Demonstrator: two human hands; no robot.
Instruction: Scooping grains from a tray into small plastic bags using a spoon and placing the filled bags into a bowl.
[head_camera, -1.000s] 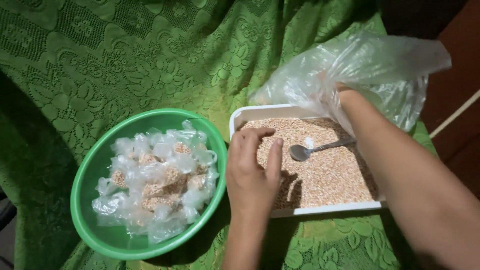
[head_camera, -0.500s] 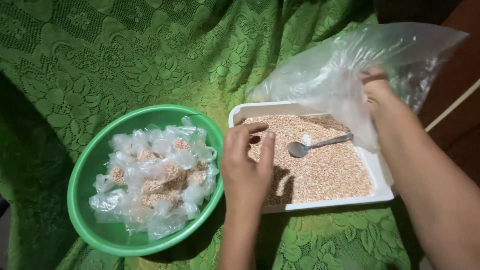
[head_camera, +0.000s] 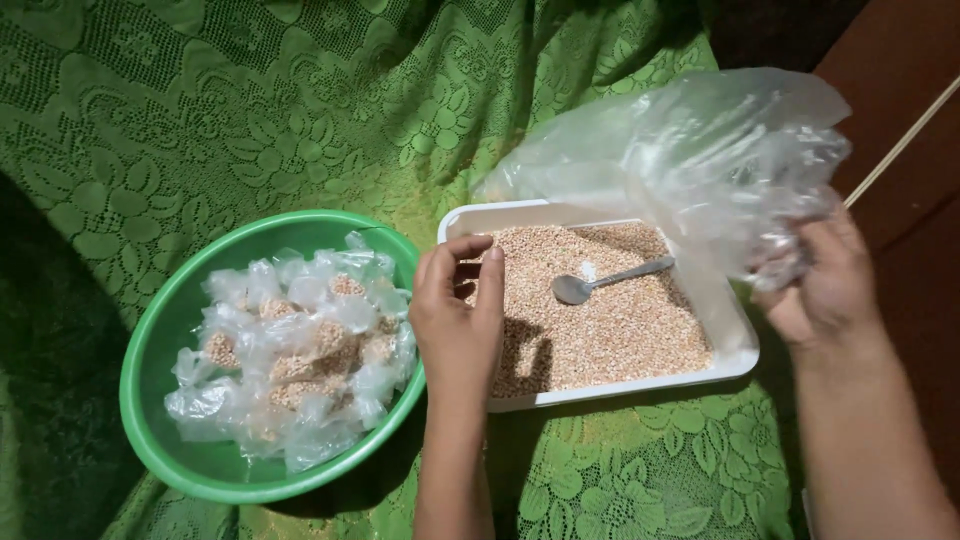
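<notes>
Looking down from the head camera, I see my left hand hovering over the near-left corner of a white rectangular tray, fingers curled loosely with thumb and forefinger drawn toward each other; whether anything is pinched between them I cannot tell. The tray holds a bed of tan grain, and a metal spoon lies on that grain, its bowl toward the tray's middle and its handle pointing to the far-right side.

My right hand sits just past the tray's right edge, fingers closed on a fold of a large clear plastic bag. The bag billows up and over the tray's far-right corner, and its lower skirt drapes down onto the tray's right rim.

Left of the tray, touching or almost touching its left wall, stands a round green bowl. It is heaped with small clear plastic packets, each showing a little tan grain inside, crumpled together and filling most of the bowl.

Everything rests on a green lace cloth with a floral pattern, which covers the surface and rises in folds along the far edge. A brown wooden surface shows at the far-right corner, beyond the cloth.
</notes>
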